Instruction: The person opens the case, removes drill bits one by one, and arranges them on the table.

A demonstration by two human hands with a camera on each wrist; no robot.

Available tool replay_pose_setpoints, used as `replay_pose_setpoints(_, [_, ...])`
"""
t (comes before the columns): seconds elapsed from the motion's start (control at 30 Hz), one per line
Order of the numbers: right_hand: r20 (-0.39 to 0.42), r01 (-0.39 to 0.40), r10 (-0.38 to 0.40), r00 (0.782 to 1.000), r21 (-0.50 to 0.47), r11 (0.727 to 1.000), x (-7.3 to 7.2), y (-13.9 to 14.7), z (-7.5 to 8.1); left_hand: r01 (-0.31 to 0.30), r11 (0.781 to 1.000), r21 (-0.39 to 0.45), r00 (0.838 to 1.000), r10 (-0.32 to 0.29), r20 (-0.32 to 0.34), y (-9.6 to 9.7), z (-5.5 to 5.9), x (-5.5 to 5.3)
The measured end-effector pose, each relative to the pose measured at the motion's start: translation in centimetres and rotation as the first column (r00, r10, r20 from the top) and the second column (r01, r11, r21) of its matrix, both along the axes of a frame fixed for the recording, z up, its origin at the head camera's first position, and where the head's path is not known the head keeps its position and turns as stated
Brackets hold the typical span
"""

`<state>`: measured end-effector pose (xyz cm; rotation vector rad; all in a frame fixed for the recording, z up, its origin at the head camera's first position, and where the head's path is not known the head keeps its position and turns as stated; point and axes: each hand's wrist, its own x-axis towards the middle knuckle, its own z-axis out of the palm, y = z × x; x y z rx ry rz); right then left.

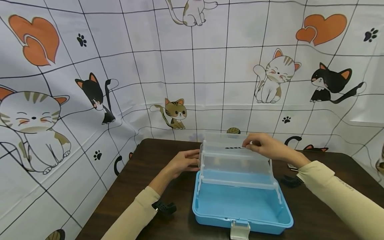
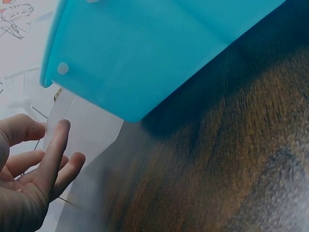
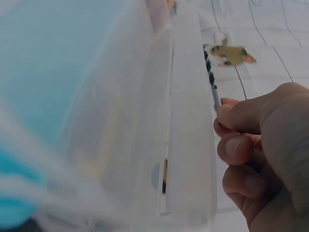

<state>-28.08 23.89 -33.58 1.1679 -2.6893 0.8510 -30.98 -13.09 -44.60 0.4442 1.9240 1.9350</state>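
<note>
A light blue toolbox [image 1: 237,200] stands unlatched on the table, its translucent tiered trays [image 1: 237,165] raised towards the back. My right hand [image 1: 264,145] pinches a drill bit [image 3: 209,70] by its grey shank between thumb and index finger. The bit's dark spiral end points left, above the top tray [image 1: 216,141] in the head view. At the box's back left corner, my left hand [image 1: 184,161] is beside the clear lid [image 2: 87,123], fingers spread and loosely bent. Whether it touches the lid is hard to tell.
Some thin pieces [image 1: 292,167] lie on the dark wooden table [image 1: 135,186] right of the box, partly hidden by the right sleeve. A white latch [image 1: 240,230] hangs at the box's front. Behind the table hangs a cat-print sheet [image 1: 210,66].
</note>
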Motion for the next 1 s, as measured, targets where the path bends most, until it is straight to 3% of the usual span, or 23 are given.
replay_pose_setpoints(0.33, [-0.013,0.208,-0.209,0.978,-0.054,0.977,2.5,8.0,0.9,0.005,1.0,-0.003,1.0,-0.005,-0.004,0.1,0.2,-0.1])
replay_pose_setpoints(0.5, [-0.058,0.299,-0.3,0.952,-0.035,0.954,3.4,12.4,0.2,0.0,1.0,0.009,1.0,0.0,-0.003,0.0,0.4,-0.3])
replay_pose_setpoints(0.73, [-0.083,0.412,-0.412,0.907,-0.016,0.911,4.4,17.8,-3.8,0.009,1.0,0.01,1.0,-0.009,0.001,0.1,0.6,-0.4])
replay_pose_setpoints(0.9, [-0.004,0.467,-0.467,0.884,0.038,0.883,5.3,20.3,-7.1,0.01,1.0,0.002,1.0,-0.01,0.014,0.0,0.2,-0.2])
replay_pose_setpoints(1.0, [0.029,0.461,-0.463,0.886,0.051,0.886,5.7,21.7,-9.0,0.01,1.0,0.005,1.0,-0.01,0.007,0.1,-0.2,-0.1])
